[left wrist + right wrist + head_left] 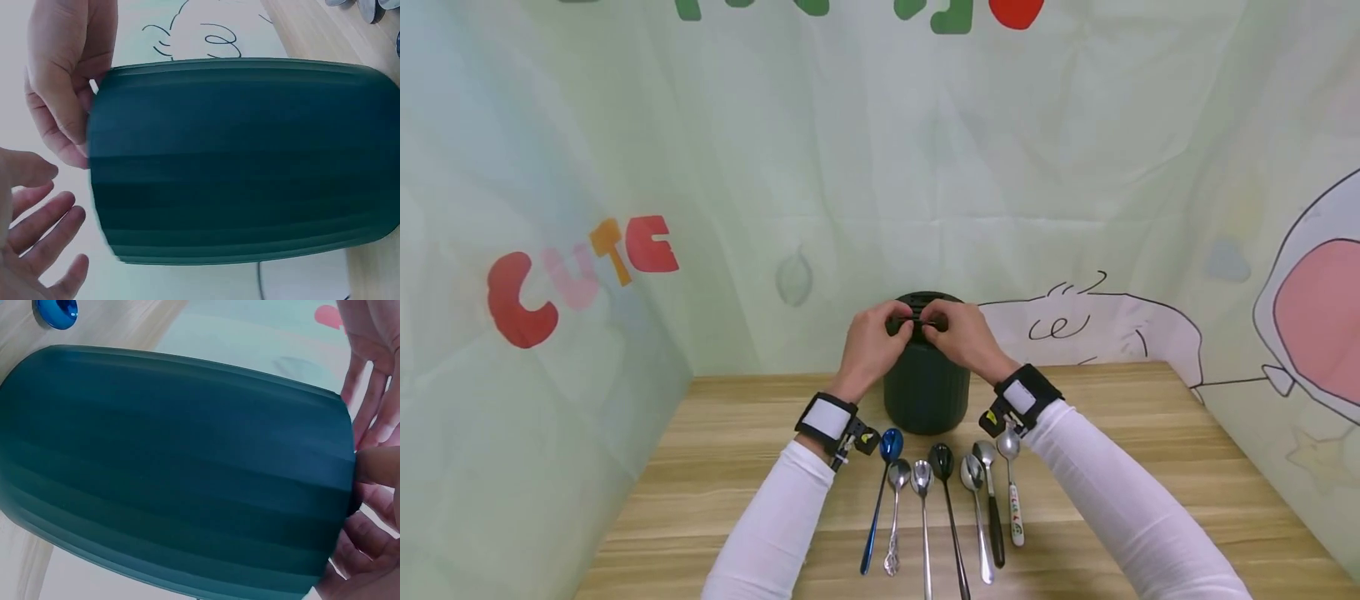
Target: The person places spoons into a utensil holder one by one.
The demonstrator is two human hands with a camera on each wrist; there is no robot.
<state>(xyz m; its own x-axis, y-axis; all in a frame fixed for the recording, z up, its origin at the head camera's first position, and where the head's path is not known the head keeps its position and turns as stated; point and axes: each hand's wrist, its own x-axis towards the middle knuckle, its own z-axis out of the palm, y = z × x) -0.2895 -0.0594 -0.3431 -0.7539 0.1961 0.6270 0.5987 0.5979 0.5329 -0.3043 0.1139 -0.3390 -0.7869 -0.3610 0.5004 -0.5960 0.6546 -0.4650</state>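
Observation:
A dark green ribbed utensil holder [926,392] stands upright at the back of the table. Both hands are at its top, where a dark slotted insert [928,300] shows in the opening. My left hand [872,342] pinches a thin dark bar at the insert, thumb and index finger close together. In the left wrist view the other left fingers [56,225] are spread beside the rim. Facing it, my right hand [966,335] pinches the same dark piece; its dark edge shows by the right thumb [378,465]. The bar's full shape is hidden.
Several spoons lie in a row before the holder: a blue one [891,446], a black one [942,462], silver ones [922,479], one with a black handle [996,533], and one with a patterned handle [1016,517]. Printed cloth [850,167] hangs close behind the holder.

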